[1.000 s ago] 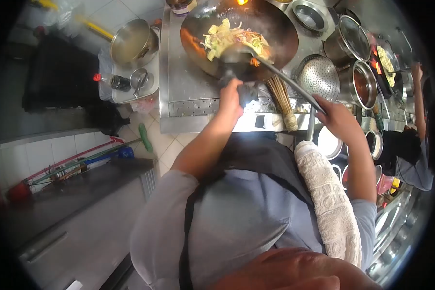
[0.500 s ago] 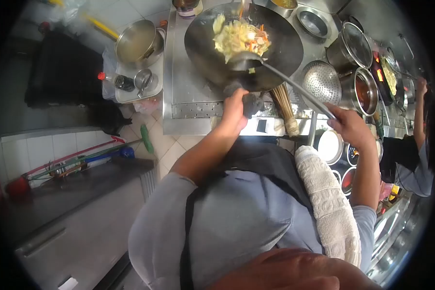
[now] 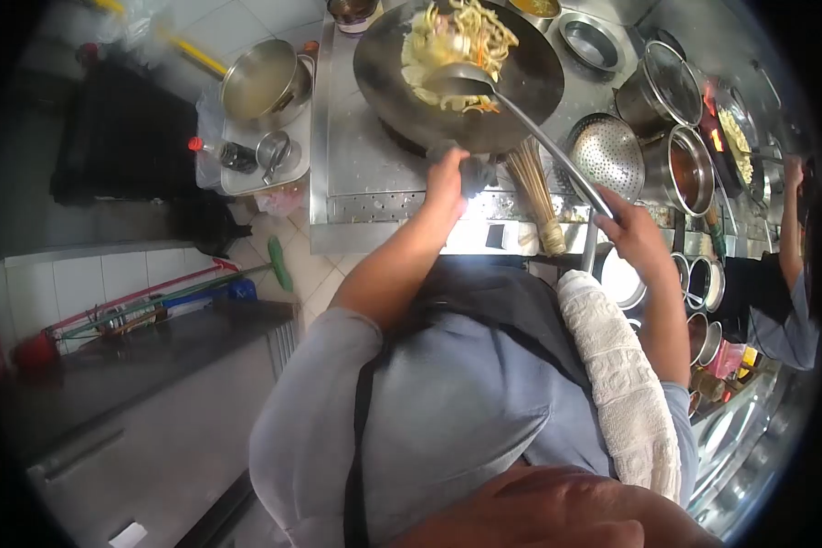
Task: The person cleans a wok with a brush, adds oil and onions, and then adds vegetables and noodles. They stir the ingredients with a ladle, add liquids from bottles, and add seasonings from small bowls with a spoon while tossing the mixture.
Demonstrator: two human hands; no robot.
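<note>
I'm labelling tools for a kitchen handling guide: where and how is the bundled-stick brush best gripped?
Probably take the brush around its bound end, coming from the person's side of the stove: that narrow, wrapped end points toward the person, while the sticks fan wider toward the wok.

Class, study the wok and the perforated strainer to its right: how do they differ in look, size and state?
The wok is dark and solid-walled; the perforated strainer is silvery and dotted with holes. The wok looks clearly larger than the strainer. The wok holds food, while none shows in the strainer. Both are round.
</note>
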